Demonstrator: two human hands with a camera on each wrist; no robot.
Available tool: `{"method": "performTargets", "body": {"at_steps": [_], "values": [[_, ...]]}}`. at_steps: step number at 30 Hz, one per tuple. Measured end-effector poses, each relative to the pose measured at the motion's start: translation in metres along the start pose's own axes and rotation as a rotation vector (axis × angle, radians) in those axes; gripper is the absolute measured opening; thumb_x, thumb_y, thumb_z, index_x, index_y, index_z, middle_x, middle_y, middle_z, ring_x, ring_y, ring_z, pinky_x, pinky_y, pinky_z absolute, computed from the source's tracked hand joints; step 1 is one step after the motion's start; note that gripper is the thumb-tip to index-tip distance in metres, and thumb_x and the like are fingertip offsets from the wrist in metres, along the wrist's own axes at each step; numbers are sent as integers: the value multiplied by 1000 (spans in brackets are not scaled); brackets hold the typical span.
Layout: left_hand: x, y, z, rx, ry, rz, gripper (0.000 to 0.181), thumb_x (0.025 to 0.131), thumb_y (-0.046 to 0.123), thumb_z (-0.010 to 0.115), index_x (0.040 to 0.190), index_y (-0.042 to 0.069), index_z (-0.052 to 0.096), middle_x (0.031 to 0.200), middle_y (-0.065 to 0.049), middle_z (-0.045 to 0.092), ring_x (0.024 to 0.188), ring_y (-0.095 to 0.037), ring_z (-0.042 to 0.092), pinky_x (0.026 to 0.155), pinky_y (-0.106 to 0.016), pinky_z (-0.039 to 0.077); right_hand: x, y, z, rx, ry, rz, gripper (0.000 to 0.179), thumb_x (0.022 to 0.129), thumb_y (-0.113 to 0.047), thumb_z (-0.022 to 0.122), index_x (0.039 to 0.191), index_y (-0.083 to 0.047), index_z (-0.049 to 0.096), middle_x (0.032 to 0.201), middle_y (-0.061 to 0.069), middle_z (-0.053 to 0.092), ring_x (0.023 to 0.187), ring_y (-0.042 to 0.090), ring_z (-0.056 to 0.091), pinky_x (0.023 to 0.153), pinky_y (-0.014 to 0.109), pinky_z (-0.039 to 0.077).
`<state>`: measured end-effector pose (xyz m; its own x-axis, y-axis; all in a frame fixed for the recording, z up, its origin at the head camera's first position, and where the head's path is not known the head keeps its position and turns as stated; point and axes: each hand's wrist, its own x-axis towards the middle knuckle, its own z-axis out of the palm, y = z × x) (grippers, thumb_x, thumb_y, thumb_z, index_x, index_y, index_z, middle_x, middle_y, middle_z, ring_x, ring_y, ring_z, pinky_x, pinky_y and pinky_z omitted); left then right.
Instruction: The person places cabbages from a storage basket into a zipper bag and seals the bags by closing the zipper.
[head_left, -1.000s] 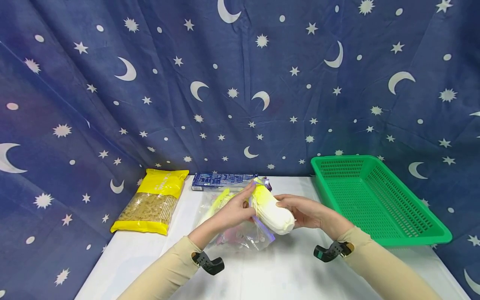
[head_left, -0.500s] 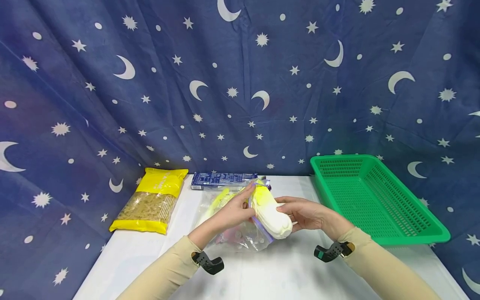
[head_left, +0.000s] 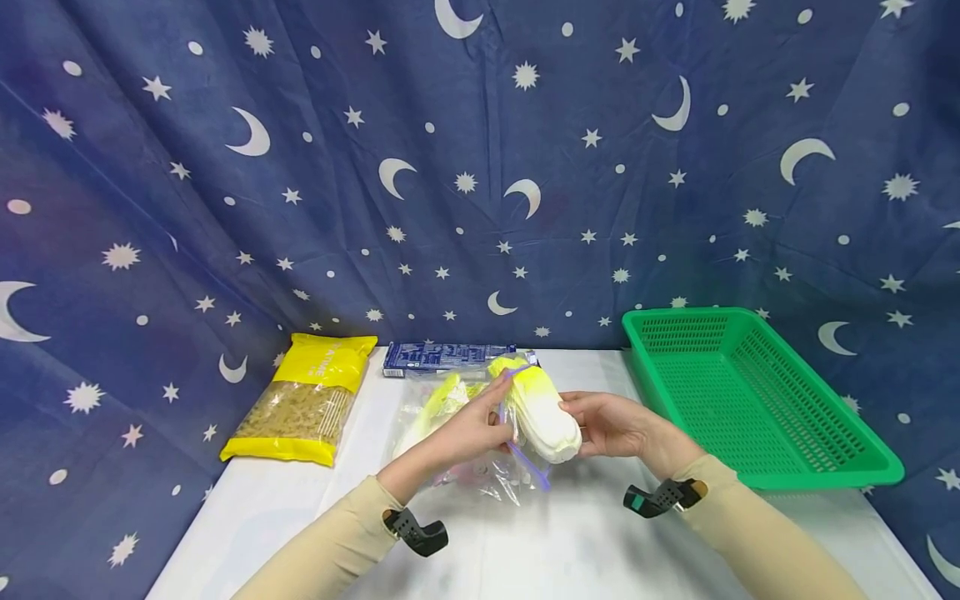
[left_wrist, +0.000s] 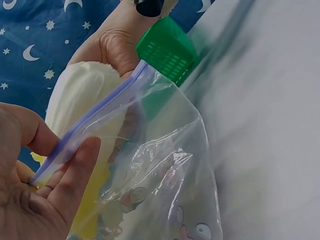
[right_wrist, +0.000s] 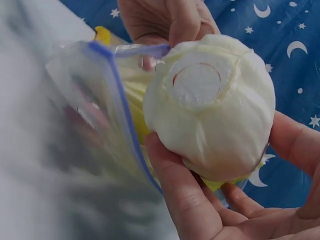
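Note:
A napa cabbage (head_left: 546, 415), white at the base and yellow at the leaves, is tilted over the table with its leafy end at the mouth of a clear zip bag (left_wrist: 165, 150). My right hand (head_left: 611, 425) grips the cabbage by its white base, thumb and fingers spread around it. My left hand (head_left: 468, 432) pinches the bag's purple zip edge (right_wrist: 121, 97) between thumb and fingers. Through the plastic, a yellow-green and white item (head_left: 431, 417) shows inside the bag. How far the leaves reach into the bag cannot be told.
A yellow pasta bag (head_left: 307, 400) lies at the back left. Behind the zip bag is a flat blue box (head_left: 442, 357), partly covered. To the right stands a green perforated basket (head_left: 705, 383). A starry blue curtain (head_left: 465, 167) hangs behind the white table (head_left: 495, 558).
The cabbage has shifted slightly left, its leafy end swinging towards the back left across the bag's mouth. The zip edge has tilted a little; both hands keep their hold.

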<state>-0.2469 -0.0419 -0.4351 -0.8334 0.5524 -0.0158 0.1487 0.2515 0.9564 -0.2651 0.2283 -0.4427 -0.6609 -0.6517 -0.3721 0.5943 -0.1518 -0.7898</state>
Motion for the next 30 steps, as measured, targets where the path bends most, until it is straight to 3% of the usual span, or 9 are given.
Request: {"method": "performTargets", "body": {"at_steps": [5,9,12,21,25,30], "values": [[1,-3,2,-18,6,7,88,88,-6,60,163,7,16,172,2,4,74,-18,64,77,-38,62,7,1,3,67,3,-17,57,108,-12,43,159,-2,19,121,14,61,105,25,66,92,46,58],[1,-3,3,-35,9,5,87,89,-6,61,163,5,16,172,1,3,75,-19,64,80,-45,62,14,4,8,74,59,-28,59,107,-12,48,158,-2,21,120,15,60,105,26,65,91,47,59],[1,-4,3,-52,12,-4,88,89,-6,61,163,5,15,172,1,3,76,-18,64,79,-44,62,18,6,14,57,114,-44,60,105,-13,52,157,-2,23,119,16,60,103,27,66,89,47,60],[3,-4,5,-168,2,-41,89,86,-3,59,164,7,17,172,-3,4,73,-18,67,75,-33,62,28,13,26,-176,357,-94,75,98,-19,68,156,-2,23,119,19,56,98,30,63,75,42,63],[3,-3,6,-197,15,-38,89,86,-4,58,164,6,16,172,-4,4,73,-17,67,75,-33,62,30,13,29,-219,389,-79,79,97,-23,71,156,-1,24,120,20,56,97,29,63,75,42,63],[2,-4,6,-196,20,-42,89,86,-4,58,164,6,16,172,-2,5,71,-17,66,73,-32,62,29,14,27,-205,367,-58,77,97,-22,68,156,1,23,120,18,56,98,28,63,78,42,62]]}}
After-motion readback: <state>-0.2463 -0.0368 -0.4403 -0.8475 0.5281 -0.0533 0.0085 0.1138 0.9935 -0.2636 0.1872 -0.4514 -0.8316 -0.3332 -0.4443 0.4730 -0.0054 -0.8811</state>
